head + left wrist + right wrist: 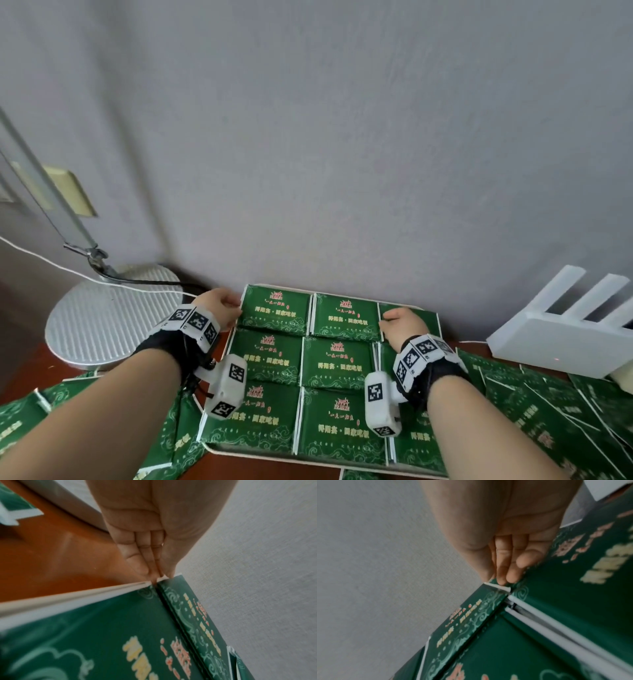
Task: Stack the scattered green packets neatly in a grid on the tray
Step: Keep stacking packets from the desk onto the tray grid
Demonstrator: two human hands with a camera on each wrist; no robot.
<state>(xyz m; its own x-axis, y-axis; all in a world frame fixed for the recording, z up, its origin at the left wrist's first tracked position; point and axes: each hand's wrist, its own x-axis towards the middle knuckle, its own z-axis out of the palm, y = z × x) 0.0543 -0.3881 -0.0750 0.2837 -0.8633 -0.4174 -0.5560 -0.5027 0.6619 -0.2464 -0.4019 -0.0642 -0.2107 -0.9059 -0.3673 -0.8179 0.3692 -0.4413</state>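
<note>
Green packets with gold lettering lie in a three-by-three grid on a pale tray (257, 457). My left hand (237, 308) is at the back left packet (274, 313); in the left wrist view its thumb and fingertips (145, 572) close together on that packet's corner (173, 582). My right hand (385, 322) lies over the back right packet (430, 320). There the fingertips (511, 577) and thumb meet on its near left corner, beside the back middle packet (467, 618). Loose packets are scattered to the right (548, 411) and to the left (20, 425) of the tray.
The tray's back edge sits against a grey wall (342, 171). A round ribbed lamp base (113, 318) with its arm and cables stands at the back left. A white moulded block (565, 332) stands at the back right. Brown tabletop (24, 370) shows at the left.
</note>
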